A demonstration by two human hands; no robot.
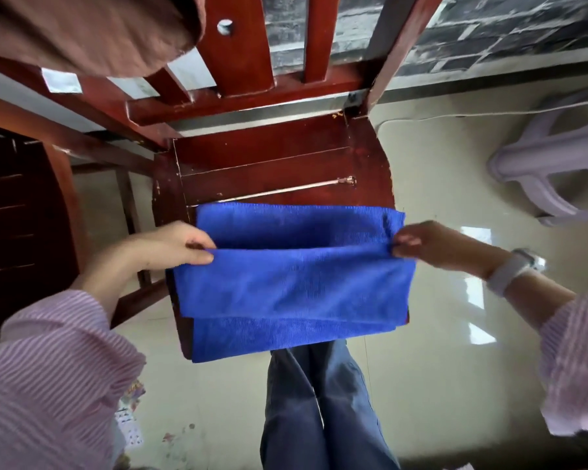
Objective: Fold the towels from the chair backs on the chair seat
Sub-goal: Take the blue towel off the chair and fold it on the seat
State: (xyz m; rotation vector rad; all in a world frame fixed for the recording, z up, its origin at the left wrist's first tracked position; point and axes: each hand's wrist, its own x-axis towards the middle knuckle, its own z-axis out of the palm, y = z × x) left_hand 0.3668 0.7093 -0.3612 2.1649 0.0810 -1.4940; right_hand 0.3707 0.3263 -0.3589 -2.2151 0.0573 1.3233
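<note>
Blue towel lies mid-fold on the chair seat. The left hand and right hand each pinch an end of its raised fold. Next, I judge, lay that fold down evenly.

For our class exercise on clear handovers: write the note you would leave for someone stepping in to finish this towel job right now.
Left hand: pinches the left end of the blue towel's raised fold edge.
Right hand: pinches the right end of the same edge.
Blue towel: lies across the front of the chair seat, partly folded, its near layers hanging over the seat's front edge.
Brown towel: draped on the chair back, top left, untouched.
Done: blue towel is off the back and mid-fold.
Left: lay this fold down, finish the blue towel, then fold the brown one on the seat.
</note>
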